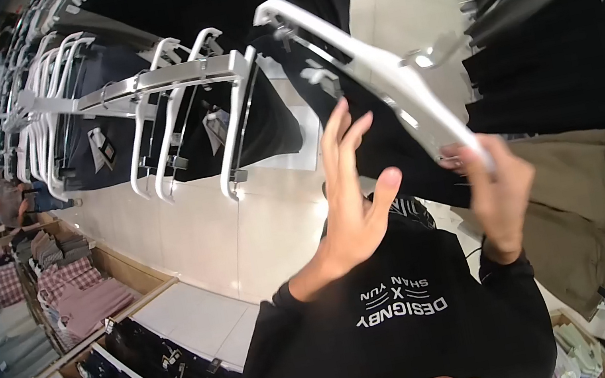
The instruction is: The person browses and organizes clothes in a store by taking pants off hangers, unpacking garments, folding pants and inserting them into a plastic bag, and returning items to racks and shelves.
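Observation:
My right hand [499, 195], a little blurred, is closed around the near end of a white clip hanger [386, 65]. The hanger slants up and away to the left, and its metal hook [420, 55] looks smeared. A black garment [392, 145], probably trousers, hangs along its underside. My left hand [350, 205] is raised beside the garment with fingers stretched and thumb apart, holding nothing. Just beyond its fingertips is a small tag or clip [323, 78], too blurred to tell.
At left, a metal rail [162, 78] carries white hangers with dark garments. More hangers hold black trousers [546, 57] and brown trousers [579, 197] on the right. Folded shirts [81, 289] fill a low wooden display, with dark folded jeans [163, 359] nearer. A person [14, 203] is far left.

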`<action>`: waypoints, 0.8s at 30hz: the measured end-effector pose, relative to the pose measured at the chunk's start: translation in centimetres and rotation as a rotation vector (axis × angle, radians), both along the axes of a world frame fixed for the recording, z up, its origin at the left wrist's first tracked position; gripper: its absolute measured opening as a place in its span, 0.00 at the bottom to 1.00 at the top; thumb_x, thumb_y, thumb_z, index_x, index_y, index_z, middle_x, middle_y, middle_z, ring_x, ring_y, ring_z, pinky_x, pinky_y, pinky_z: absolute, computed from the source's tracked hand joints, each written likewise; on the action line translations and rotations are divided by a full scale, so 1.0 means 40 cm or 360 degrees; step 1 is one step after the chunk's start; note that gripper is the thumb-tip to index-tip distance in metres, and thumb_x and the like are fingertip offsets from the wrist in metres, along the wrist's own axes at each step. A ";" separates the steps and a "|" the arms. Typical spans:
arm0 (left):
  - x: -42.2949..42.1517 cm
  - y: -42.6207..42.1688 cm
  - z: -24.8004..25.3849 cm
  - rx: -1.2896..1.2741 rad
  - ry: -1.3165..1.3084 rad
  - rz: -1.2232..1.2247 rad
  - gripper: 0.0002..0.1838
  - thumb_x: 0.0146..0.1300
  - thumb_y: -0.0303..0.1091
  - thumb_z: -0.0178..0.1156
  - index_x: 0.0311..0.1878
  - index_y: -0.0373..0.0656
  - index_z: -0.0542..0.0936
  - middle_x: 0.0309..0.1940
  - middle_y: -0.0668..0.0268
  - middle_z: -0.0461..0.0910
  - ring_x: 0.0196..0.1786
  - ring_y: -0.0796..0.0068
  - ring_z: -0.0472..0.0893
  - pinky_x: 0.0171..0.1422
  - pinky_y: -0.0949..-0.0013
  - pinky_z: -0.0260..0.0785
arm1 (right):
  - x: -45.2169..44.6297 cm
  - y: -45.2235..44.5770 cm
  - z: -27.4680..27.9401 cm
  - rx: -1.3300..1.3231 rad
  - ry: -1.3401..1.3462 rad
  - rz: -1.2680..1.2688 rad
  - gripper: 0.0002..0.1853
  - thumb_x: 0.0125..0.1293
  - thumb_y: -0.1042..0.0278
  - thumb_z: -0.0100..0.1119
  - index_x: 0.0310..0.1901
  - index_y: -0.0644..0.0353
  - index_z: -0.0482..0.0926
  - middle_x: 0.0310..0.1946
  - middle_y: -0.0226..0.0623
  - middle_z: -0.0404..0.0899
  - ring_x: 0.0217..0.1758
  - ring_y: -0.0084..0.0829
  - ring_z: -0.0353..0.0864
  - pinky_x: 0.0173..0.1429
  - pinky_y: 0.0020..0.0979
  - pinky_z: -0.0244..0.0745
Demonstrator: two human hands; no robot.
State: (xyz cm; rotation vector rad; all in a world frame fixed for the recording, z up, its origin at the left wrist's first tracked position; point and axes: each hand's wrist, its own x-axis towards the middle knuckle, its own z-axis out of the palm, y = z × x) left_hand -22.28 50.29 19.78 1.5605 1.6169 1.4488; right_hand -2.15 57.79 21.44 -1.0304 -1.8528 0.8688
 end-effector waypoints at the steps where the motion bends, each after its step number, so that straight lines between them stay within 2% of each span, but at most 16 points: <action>1: 0.018 0.032 0.007 -0.0029 -0.0202 -0.0071 0.33 0.75 0.37 0.65 0.77 0.34 0.65 0.82 0.44 0.53 0.81 0.46 0.62 0.82 0.50 0.58 | -0.016 -0.027 -0.022 0.0096 -0.0180 0.0028 0.08 0.75 0.72 0.66 0.48 0.68 0.83 0.35 0.48 0.88 0.30 0.38 0.90 0.34 0.32 0.82; 2: 0.031 0.070 -0.039 0.0023 -0.0297 -0.0065 0.34 0.75 0.35 0.66 0.77 0.35 0.64 0.77 0.49 0.56 0.76 0.52 0.67 0.79 0.53 0.62 | -0.047 -0.055 -0.041 0.0140 -0.0211 0.0104 0.09 0.74 0.73 0.65 0.51 0.68 0.82 0.38 0.51 0.87 0.31 0.42 0.89 0.33 0.34 0.81; 3: 0.053 0.095 -0.015 -0.0137 -0.0463 0.0099 0.32 0.73 0.30 0.66 0.75 0.34 0.64 0.67 0.53 0.62 0.68 0.59 0.70 0.75 0.57 0.65 | -0.075 -0.080 -0.059 0.0185 -0.0242 0.0174 0.11 0.74 0.74 0.65 0.54 0.68 0.80 0.42 0.53 0.86 0.32 0.46 0.89 0.32 0.37 0.81; 5: 0.044 0.115 -0.050 -0.0117 -0.0564 0.0190 0.29 0.71 0.22 0.63 0.72 0.34 0.66 0.60 0.56 0.65 0.59 0.64 0.71 0.71 0.60 0.68 | -0.100 -0.107 -0.091 0.0179 -0.0096 0.0263 0.16 0.73 0.74 0.64 0.58 0.69 0.77 0.49 0.51 0.86 0.34 0.47 0.89 0.33 0.41 0.82; 6: 0.038 0.109 -0.048 -0.0144 -0.0514 0.0162 0.26 0.70 0.19 0.61 0.69 0.34 0.67 0.63 0.55 0.65 0.63 0.62 0.72 0.73 0.59 0.67 | -0.090 -0.112 -0.087 0.0066 -0.0157 0.0361 0.21 0.71 0.70 0.69 0.60 0.71 0.76 0.51 0.52 0.86 0.45 0.48 0.91 0.43 0.42 0.86; 8: -0.008 0.093 -0.034 -0.0244 -0.0396 -0.0026 0.30 0.69 0.16 0.56 0.73 0.31 0.63 0.75 0.51 0.62 0.75 0.56 0.67 0.79 0.54 0.64 | -0.036 -0.072 -0.047 0.0125 -0.0280 0.0610 0.26 0.67 0.68 0.74 0.61 0.72 0.75 0.55 0.53 0.84 0.55 0.48 0.88 0.54 0.42 0.85; 9: -0.043 0.081 -0.023 -0.0317 -0.0333 -0.0179 0.35 0.69 0.15 0.53 0.80 0.29 0.60 0.82 0.49 0.59 0.84 0.51 0.62 0.84 0.50 0.60 | -0.001 -0.047 -0.024 0.0148 -0.0341 0.0759 0.29 0.65 0.67 0.76 0.61 0.72 0.75 0.57 0.54 0.84 0.60 0.48 0.87 0.60 0.41 0.84; 10: -0.070 0.062 -0.014 -0.0372 -0.0353 -0.0315 0.35 0.68 0.15 0.51 0.80 0.30 0.61 0.80 0.48 0.63 0.84 0.48 0.63 0.85 0.45 0.57 | 0.038 -0.021 -0.001 0.0317 -0.0305 0.0582 0.32 0.61 0.65 0.79 0.63 0.71 0.75 0.62 0.54 0.81 0.67 0.51 0.82 0.66 0.45 0.81; 11: -0.101 0.045 -0.019 -0.0396 -0.0173 -0.0473 0.32 0.68 0.16 0.51 0.77 0.32 0.65 0.79 0.48 0.65 0.80 0.51 0.68 0.82 0.49 0.62 | 0.069 0.006 0.007 0.0489 -0.0267 0.0408 0.36 0.58 0.64 0.81 0.65 0.70 0.75 0.66 0.55 0.79 0.75 0.53 0.76 0.72 0.48 0.77; 12: -0.131 0.027 -0.023 -0.0400 0.0003 -0.0630 0.30 0.69 0.18 0.51 0.75 0.34 0.68 0.78 0.47 0.67 0.76 0.54 0.72 0.78 0.53 0.66 | 0.084 0.029 -0.013 0.0775 -0.0252 0.0100 0.39 0.58 0.59 0.82 0.67 0.64 0.75 0.72 0.56 0.73 0.77 0.58 0.72 0.75 0.54 0.72; 14: -0.131 -0.003 -0.008 -0.0472 0.0161 -0.0903 0.21 0.66 0.18 0.55 0.63 0.36 0.75 0.74 0.46 0.70 0.72 0.54 0.75 0.73 0.56 0.69 | 0.085 0.043 -0.027 0.1072 -0.0463 -0.0181 0.40 0.55 0.58 0.83 0.69 0.58 0.76 0.77 0.55 0.68 0.80 0.63 0.66 0.78 0.63 0.65; 15: -0.112 -0.016 0.011 -0.0538 0.0185 -0.1001 0.16 0.63 0.18 0.58 0.55 0.37 0.77 0.71 0.45 0.72 0.71 0.51 0.76 0.72 0.57 0.69 | 0.083 0.039 -0.020 0.1087 -0.0694 -0.0154 0.39 0.53 0.61 0.83 0.68 0.57 0.78 0.76 0.53 0.70 0.80 0.64 0.65 0.78 0.67 0.62; 18: -0.079 -0.078 -0.022 -0.0766 0.0221 -0.1234 0.32 0.52 0.09 0.56 0.64 0.36 0.76 0.73 0.48 0.70 0.77 0.44 0.69 0.79 0.49 0.65 | 0.081 0.041 -0.014 0.0822 -0.1177 0.0546 0.28 0.55 0.70 0.74 0.60 0.56 0.83 0.67 0.48 0.77 0.74 0.62 0.72 0.80 0.70 0.57; 19: -0.075 -0.099 -0.041 -0.0849 0.0183 -0.1269 0.32 0.53 0.10 0.56 0.65 0.35 0.75 0.73 0.50 0.70 0.77 0.44 0.69 0.80 0.48 0.64 | 0.104 0.046 -0.038 0.0642 -0.1206 0.0939 0.24 0.57 0.73 0.70 0.58 0.58 0.83 0.61 0.47 0.81 0.70 0.59 0.77 0.80 0.67 0.60; 21: -0.082 -0.136 -0.091 -0.0984 0.0182 -0.1344 0.32 0.54 0.11 0.56 0.66 0.35 0.74 0.73 0.49 0.70 0.77 0.44 0.68 0.81 0.47 0.64 | 0.136 0.016 -0.111 0.0217 -0.1244 0.1402 0.20 0.60 0.76 0.65 0.55 0.63 0.84 0.49 0.42 0.83 0.55 0.49 0.85 0.71 0.53 0.76; 24: -0.095 -0.195 -0.133 -0.1079 0.0096 -0.1391 0.32 0.56 0.12 0.55 0.68 0.35 0.73 0.74 0.48 0.70 0.79 0.44 0.67 0.82 0.46 0.63 | 0.122 -0.024 -0.141 -0.0005 -0.1223 0.1485 0.20 0.59 0.77 0.64 0.56 0.66 0.82 0.43 0.40 0.82 0.45 0.41 0.86 0.55 0.41 0.84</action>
